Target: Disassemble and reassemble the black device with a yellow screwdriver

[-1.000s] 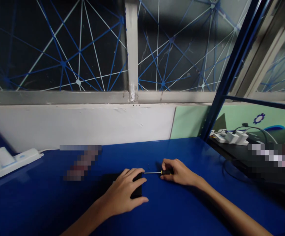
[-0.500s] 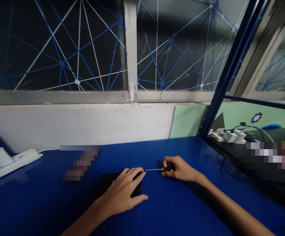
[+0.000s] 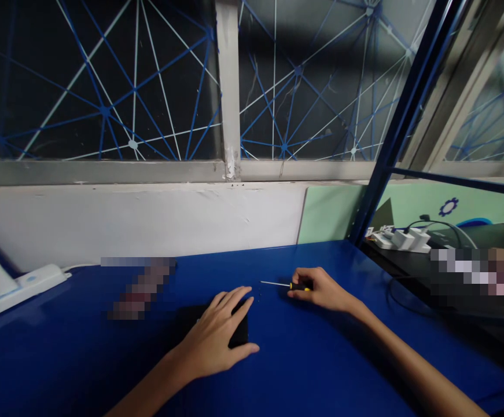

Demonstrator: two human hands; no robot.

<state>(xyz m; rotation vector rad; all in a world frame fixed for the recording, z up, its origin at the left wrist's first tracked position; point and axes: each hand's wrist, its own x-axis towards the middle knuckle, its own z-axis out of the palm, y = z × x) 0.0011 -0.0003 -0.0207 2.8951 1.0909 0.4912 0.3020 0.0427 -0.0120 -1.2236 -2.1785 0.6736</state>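
Note:
My left hand (image 3: 217, 335) lies spread over a flat black object (image 3: 241, 332) on the blue tabletop (image 3: 321, 370). Most of that object is hidden under the palm and fingers, so I cannot make out its kind. In my right hand (image 3: 321, 289) is a screwdriver (image 3: 297, 286) with a black and yellow handle, pinched between thumb and fingers. Its thin metal shaft points left, and the tip is apart from the black object. Several tiny dark specks (image 3: 259, 297), perhaps screws, lie on the table between the tip and my left fingertips.
At the left edge sits a white power strip (image 3: 39, 282) with plugs. A blurred-out item (image 3: 141, 289) lies on the table's left side. Beyond a blue metal post (image 3: 375, 179) on the right, a black surface holds another power strip (image 3: 401, 240) and cables.
The screwdriver tip has come away from the black object, moving up and slightly right with my right hand. My left fingers have spread and straightened a little, staying over the object.

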